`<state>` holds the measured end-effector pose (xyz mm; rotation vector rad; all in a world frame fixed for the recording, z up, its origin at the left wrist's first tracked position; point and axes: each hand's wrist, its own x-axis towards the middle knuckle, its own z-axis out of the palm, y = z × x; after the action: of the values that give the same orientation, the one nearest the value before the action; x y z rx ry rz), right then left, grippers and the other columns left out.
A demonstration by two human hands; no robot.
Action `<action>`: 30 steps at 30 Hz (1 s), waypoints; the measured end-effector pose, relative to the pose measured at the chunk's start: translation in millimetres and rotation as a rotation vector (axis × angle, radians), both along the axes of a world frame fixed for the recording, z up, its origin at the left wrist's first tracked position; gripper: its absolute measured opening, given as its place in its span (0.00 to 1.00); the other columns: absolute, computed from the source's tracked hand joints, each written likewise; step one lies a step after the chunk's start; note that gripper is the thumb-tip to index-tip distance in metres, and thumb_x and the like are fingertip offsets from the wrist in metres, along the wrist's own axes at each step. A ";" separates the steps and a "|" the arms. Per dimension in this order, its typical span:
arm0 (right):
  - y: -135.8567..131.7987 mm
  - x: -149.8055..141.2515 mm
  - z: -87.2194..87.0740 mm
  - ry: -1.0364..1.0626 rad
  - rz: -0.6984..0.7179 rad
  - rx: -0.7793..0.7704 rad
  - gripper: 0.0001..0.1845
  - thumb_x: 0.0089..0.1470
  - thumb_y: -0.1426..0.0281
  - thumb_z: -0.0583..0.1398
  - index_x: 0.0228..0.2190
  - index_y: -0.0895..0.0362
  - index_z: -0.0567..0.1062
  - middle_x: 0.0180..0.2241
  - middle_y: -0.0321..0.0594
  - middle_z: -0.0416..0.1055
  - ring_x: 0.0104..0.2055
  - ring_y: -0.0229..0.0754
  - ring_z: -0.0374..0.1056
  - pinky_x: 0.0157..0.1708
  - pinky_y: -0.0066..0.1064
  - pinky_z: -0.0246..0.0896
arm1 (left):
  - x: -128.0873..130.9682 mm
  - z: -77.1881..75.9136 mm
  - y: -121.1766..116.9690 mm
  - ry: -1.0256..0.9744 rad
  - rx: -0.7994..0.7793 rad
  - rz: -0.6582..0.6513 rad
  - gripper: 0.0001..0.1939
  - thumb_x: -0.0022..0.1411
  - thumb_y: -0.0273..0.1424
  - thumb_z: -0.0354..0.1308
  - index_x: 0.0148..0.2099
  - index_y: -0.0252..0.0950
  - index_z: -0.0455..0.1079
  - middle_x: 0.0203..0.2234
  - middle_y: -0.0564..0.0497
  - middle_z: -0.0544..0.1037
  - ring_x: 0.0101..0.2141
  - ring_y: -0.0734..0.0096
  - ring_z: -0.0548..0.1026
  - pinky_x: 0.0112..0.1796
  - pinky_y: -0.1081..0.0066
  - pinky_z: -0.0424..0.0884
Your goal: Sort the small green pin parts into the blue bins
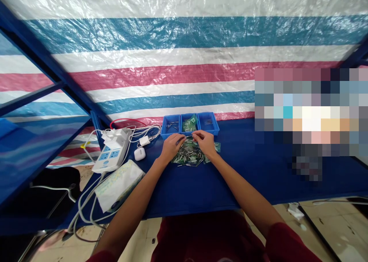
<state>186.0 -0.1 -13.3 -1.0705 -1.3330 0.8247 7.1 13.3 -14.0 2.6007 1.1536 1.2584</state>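
My left hand (173, 144) and my right hand (204, 140) meet above the pile, fingers pinched. A thin silvery metal rod (188, 136) spans the gap between my fingertips, its ends hidden by them. Beneath lies a heap of small metal rods (188, 155), mixed with green-printed packets (215, 147). Just beyond my hands, three joined blue bins stand in a row. The left bin (165, 131) has a few thin metal pieces, the middle bin (186, 132) holds green packets, and the right bin (214, 129) has a few small pieces too faint to name.
On the left are a white power strip (110, 156) with plugs and cables, a white charger (144, 140), a small white case (139, 154) and a tissue pack (119, 185). The blue table (195, 193) meets a striped tarp (172, 76) behind. A blurred-out area covers the right.
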 end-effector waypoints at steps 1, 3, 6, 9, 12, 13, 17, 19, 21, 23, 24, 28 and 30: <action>0.0 -0.5 -0.4 0.009 0.006 -0.002 0.09 0.48 0.64 0.60 0.28 0.57 0.77 0.24 0.39 0.74 0.25 0.42 0.70 0.30 0.34 0.67 | -0.3 -0.5 0.5 -0.010 0.008 0.005 0.13 0.68 0.37 0.51 0.40 0.35 0.73 0.31 0.47 0.79 0.34 0.67 0.76 0.38 0.69 0.70; 0.4 -1.5 -2.1 0.024 0.018 -0.006 0.09 0.48 0.65 0.60 0.29 0.57 0.77 0.24 0.39 0.74 0.26 0.42 0.71 0.30 0.33 0.67 | -0.7 -0.3 0.6 -0.034 0.013 0.012 0.14 0.68 0.37 0.50 0.39 0.36 0.73 0.30 0.48 0.79 0.33 0.68 0.76 0.38 0.70 0.70; 2.0 -2.0 -5.5 0.013 0.023 -0.009 0.09 0.49 0.64 0.60 0.30 0.57 0.77 0.25 0.38 0.74 0.26 0.42 0.71 0.30 0.33 0.67 | -0.6 2.0 -0.8 -0.068 -0.008 0.013 0.14 0.68 0.37 0.50 0.38 0.36 0.74 0.31 0.48 0.79 0.34 0.68 0.76 0.39 0.69 0.70; 2.8 -1.1 -6.5 -0.055 0.016 0.008 0.09 0.50 0.64 0.59 0.29 0.56 0.76 0.24 0.38 0.73 0.26 0.42 0.70 0.30 0.32 0.65 | 0.0 5.1 -3.1 -0.104 -0.041 0.006 0.14 0.67 0.37 0.51 0.38 0.36 0.74 0.31 0.47 0.79 0.35 0.67 0.77 0.40 0.69 0.71; 2.1 0.4 -3.7 -0.143 0.008 0.039 0.10 0.51 0.64 0.58 0.27 0.56 0.75 0.24 0.37 0.73 0.26 0.41 0.68 0.31 0.31 0.63 | 1.4 8.5 -6.0 -0.165 -0.096 0.027 0.14 0.66 0.38 0.52 0.38 0.36 0.75 0.31 0.48 0.79 0.32 0.68 0.76 0.37 0.70 0.71; 1.6 0.7 -2.2 -0.170 0.002 0.045 0.10 0.52 0.64 0.58 0.27 0.56 0.75 0.24 0.37 0.73 0.26 0.40 0.68 0.31 0.31 0.63 | 2.1 9.7 -7.0 -0.190 -0.121 0.036 0.13 0.66 0.38 0.53 0.38 0.35 0.75 0.32 0.48 0.80 0.31 0.69 0.76 0.36 0.70 0.71; -0.3 0.0 2.8 -0.255 -0.007 0.054 0.10 0.53 0.64 0.58 0.26 0.56 0.74 0.25 0.37 0.73 0.27 0.40 0.67 0.33 0.30 0.61 | 5.6 13.3 -10.4 -0.326 -0.233 0.048 0.12 0.62 0.39 0.57 0.37 0.36 0.76 0.32 0.48 0.81 0.31 0.68 0.77 0.37 0.69 0.72; -1.3 -0.9 4.4 -0.295 0.002 0.058 0.11 0.54 0.64 0.57 0.26 0.56 0.74 0.25 0.37 0.74 0.28 0.40 0.67 0.33 0.30 0.61 | 8.0 13.6 -11.3 -0.401 -0.294 0.029 0.13 0.62 0.40 0.58 0.38 0.36 0.75 0.34 0.47 0.81 0.34 0.66 0.78 0.40 0.68 0.72; -2.2 -1.4 5.6 -0.334 -0.005 0.064 0.13 0.55 0.63 0.56 0.25 0.56 0.74 0.25 0.38 0.74 0.27 0.39 0.67 0.33 0.30 0.60 | 10.2 13.0 -11.8 -0.476 -0.362 -0.015 0.13 0.63 0.40 0.56 0.39 0.35 0.73 0.37 0.46 0.81 0.38 0.65 0.78 0.41 0.66 0.73; -3.0 -1.1 6.1 -0.352 -0.027 0.066 0.14 0.56 0.62 0.55 0.25 0.56 0.75 0.25 0.38 0.73 0.27 0.39 0.66 0.32 0.29 0.59 | 11.7 12.2 -12.1 -0.537 -0.412 -0.054 0.13 0.66 0.40 0.52 0.40 0.35 0.69 0.36 0.46 0.81 0.38 0.66 0.79 0.41 0.66 0.73; -3.2 -0.6 6.0 -0.352 -0.040 0.065 0.15 0.57 0.63 0.55 0.26 0.56 0.75 0.25 0.38 0.73 0.26 0.39 0.66 0.32 0.29 0.58 | 11.9 11.8 -12.1 -0.541 -0.422 -0.064 0.12 0.66 0.40 0.51 0.40 0.36 0.67 0.34 0.47 0.80 0.36 0.67 0.79 0.40 0.67 0.73; -2.2 1.3 3.8 -0.346 -0.075 0.052 0.15 0.57 0.63 0.54 0.30 0.57 0.76 0.26 0.38 0.74 0.26 0.39 0.66 0.32 0.29 0.58 | 9.2 11.6 -11.9 -0.345 -0.332 -0.014 0.12 0.67 0.39 0.50 0.39 0.36 0.68 0.27 0.51 0.79 0.28 0.70 0.77 0.36 0.70 0.71; -1.4 1.8 2.5 -0.355 -0.087 0.047 0.15 0.58 0.62 0.53 0.30 0.57 0.76 0.26 0.38 0.74 0.26 0.39 0.66 0.32 0.29 0.58 | 6.8 12.1 -11.8 -0.256 -0.232 0.020 0.13 0.66 0.39 0.51 0.39 0.36 0.72 0.29 0.50 0.79 0.30 0.69 0.77 0.37 0.69 0.71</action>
<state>187.8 -1.4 -10.8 -1.2685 -1.5795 0.5509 14.0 1.5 -1.9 2.1956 1.1982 1.3244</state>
